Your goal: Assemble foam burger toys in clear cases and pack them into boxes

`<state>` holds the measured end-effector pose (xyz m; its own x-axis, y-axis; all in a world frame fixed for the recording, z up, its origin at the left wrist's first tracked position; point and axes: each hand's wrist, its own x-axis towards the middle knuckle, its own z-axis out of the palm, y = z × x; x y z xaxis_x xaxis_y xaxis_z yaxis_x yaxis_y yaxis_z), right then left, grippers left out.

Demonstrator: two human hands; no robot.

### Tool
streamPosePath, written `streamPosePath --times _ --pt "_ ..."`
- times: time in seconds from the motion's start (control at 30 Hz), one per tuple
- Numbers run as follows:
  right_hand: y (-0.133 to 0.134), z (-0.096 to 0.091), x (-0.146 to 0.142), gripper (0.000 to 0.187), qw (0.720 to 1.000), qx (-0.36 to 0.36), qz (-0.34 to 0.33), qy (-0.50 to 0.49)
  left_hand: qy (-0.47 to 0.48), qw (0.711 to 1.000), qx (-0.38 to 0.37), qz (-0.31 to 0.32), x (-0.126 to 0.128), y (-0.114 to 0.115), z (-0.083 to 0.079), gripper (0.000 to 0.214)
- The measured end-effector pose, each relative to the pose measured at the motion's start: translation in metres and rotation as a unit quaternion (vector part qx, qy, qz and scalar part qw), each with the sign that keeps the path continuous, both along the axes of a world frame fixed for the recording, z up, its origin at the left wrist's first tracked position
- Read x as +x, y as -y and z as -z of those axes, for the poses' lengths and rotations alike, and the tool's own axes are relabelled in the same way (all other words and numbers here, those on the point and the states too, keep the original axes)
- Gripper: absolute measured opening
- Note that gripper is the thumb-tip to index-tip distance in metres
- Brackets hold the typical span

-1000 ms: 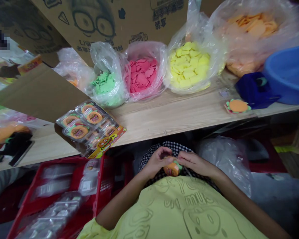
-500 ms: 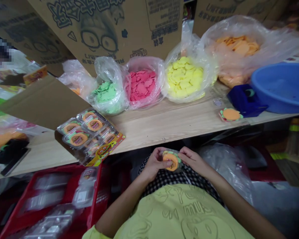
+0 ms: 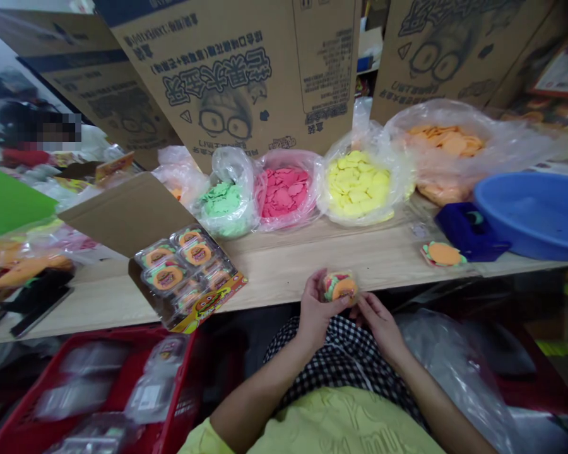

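My left hand (image 3: pixel 315 313) is closed round a small round burger-shaped foam stack (image 3: pixel 341 287) in a clear wrapper, held up at the front edge of the wooden table (image 3: pixel 312 265). Just below and to the right of it, my right hand (image 3: pixel 381 321) has its fingers bent near the stack's underside; whether they touch it is unclear. A similar orange and green stack (image 3: pixel 442 254) lies on the table to the right. On the left a card of blister-packed burger toys (image 3: pixel 189 272) leans in a cardboard box.
Along the back stand plastic bags of green (image 3: pixel 223 200), pink (image 3: pixel 284 189), yellow (image 3: pixel 357 185) and orange (image 3: pixel 447 151) foam pieces. A blue basin (image 3: pixel 534 214) and a dark blue block (image 3: pixel 468 230) are at the right. A red crate (image 3: pixel 94 391) of clear packets sits at lower left.
Both hands rose from my lap to the table's front edge with the stack. The stack went from between both hands to the left hand's grip. The view tilted upward.
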<state>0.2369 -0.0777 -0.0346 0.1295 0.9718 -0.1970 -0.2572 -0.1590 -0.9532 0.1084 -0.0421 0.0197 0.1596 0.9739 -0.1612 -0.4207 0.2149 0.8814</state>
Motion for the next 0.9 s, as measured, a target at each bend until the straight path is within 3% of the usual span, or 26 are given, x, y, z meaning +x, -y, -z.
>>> streamPosePath --times 0.13,0.27,0.37,0.43,0.53,0.63,0.77,0.83,0.9 --pt "-0.01 -0.014 0.018 0.037 0.982 0.094 0.055 0.157 -0.13 0.986 0.064 0.083 -0.011 -0.01 -0.003 0.058" --pt "-0.02 -0.044 0.028 0.022 0.945 0.167 -0.031 0.28 -0.203 0.964 0.127 0.118 -0.014 -0.013 -0.009 0.052" --pt "-0.02 -0.05 0.025 0.009 0.961 0.155 -0.053 0.224 -0.132 0.977 0.114 0.121 -0.013 -0.013 -0.014 0.074" --pt "-0.018 -0.045 0.021 0.008 0.979 0.127 -0.035 0.155 -0.069 0.986 0.103 0.111 -0.012 -0.013 -0.015 0.091" --pt "-0.013 -0.031 0.015 0.01 0.991 0.11 0.006 0.075 -0.023 0.991 0.1 0.09 -0.011 -0.014 -0.012 0.096" --pt "-0.01 -0.025 0.009 0.014 0.995 0.088 0.044 0.024 -0.039 0.991 0.067 0.11 -0.01 -0.017 -0.006 0.082" --pt "-0.007 -0.032 0.007 0.02 0.997 0.037 0.073 -0.004 -0.079 0.988 -0.006 0.133 -0.006 -0.02 0.003 0.05" --pt "-0.009 -0.037 0.018 0.022 0.996 0.035 0.083 0.022 -0.079 0.989 -0.029 0.122 -0.005 -0.021 0.004 0.044" --pt "-0.014 -0.039 0.044 0.025 0.986 0.053 0.134 0.09 -0.078 0.988 -0.058 0.116 -0.005 -0.023 0.004 0.041"
